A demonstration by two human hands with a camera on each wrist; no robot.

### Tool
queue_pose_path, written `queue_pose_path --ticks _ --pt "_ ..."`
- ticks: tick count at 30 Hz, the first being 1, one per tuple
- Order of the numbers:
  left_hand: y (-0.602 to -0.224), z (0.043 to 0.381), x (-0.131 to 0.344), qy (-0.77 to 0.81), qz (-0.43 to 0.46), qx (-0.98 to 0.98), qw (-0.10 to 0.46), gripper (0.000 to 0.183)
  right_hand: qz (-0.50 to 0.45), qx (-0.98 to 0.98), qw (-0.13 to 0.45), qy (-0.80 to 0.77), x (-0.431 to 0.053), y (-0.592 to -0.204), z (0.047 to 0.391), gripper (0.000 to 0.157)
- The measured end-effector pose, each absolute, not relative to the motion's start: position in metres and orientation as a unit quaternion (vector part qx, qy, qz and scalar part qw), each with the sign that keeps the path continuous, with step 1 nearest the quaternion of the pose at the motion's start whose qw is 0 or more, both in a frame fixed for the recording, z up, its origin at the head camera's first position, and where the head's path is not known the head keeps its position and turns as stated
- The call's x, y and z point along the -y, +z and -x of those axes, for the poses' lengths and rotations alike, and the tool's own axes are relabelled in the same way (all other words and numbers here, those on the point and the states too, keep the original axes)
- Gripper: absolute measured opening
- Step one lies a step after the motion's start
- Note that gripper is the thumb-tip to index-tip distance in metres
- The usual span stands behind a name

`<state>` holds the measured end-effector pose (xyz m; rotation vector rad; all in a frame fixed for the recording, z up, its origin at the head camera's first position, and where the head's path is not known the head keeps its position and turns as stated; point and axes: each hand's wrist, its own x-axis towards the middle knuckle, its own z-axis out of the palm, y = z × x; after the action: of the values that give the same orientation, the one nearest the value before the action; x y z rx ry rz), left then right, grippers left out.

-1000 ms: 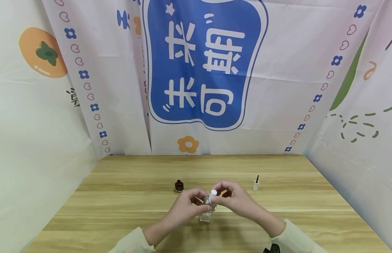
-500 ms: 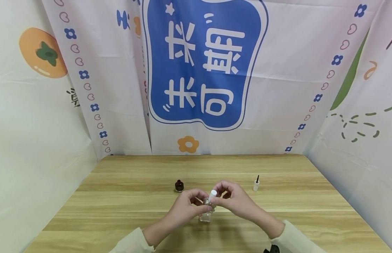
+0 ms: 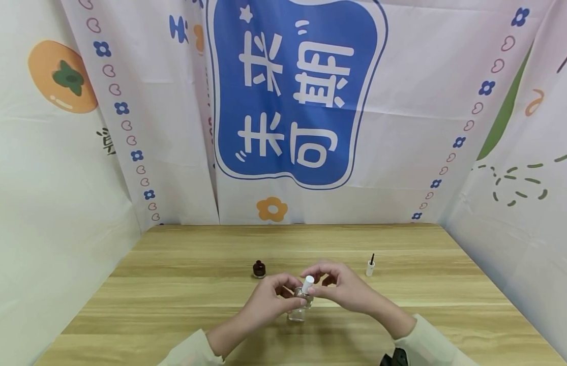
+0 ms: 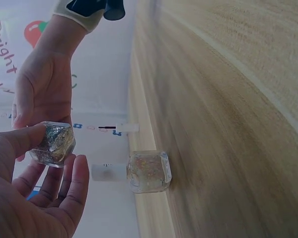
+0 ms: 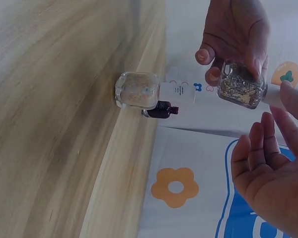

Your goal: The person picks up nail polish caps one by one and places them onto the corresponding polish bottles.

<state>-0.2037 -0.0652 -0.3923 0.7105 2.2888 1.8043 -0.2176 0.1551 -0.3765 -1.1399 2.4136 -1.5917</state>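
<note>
Bottle (image 4: 149, 171) upright below left hand (image 3: 273, 301)

The head view is bright and even, with soft shadows on the tabletop (image 3: 173, 284); both wrist views look dimmer, hazier.

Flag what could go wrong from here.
The left fingers hold the glitter bottle in the air, so it could slip onto the capped bottle standing below. The dark red bottle, apparently uncapped, might spill if knocked. The brush cap, standing bristles-up, could topple.
</note>
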Motion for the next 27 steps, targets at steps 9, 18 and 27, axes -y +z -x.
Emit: queue_pose_path --ticks 9,18,27 --pt "-0.393 0.205 0.064 0.603 -0.227 -0.761 0.072 0.022 0.348 -0.78 0.021 -0.519 -0.152 -0.374 0.215 0.016" --pt "-0.391 0.202 0.064 0.595 -0.233 -0.766 0.065 0.022 0.298 -0.796 0.016 -0.527 -0.148 -0.376 0.213 0.019" --pt "-0.391 0.202 0.063 0.588 -0.243 -0.769 0.065 0.019 0.268 -0.805 -0.001 -0.53 -0.144 -0.381 0.214 0.016"
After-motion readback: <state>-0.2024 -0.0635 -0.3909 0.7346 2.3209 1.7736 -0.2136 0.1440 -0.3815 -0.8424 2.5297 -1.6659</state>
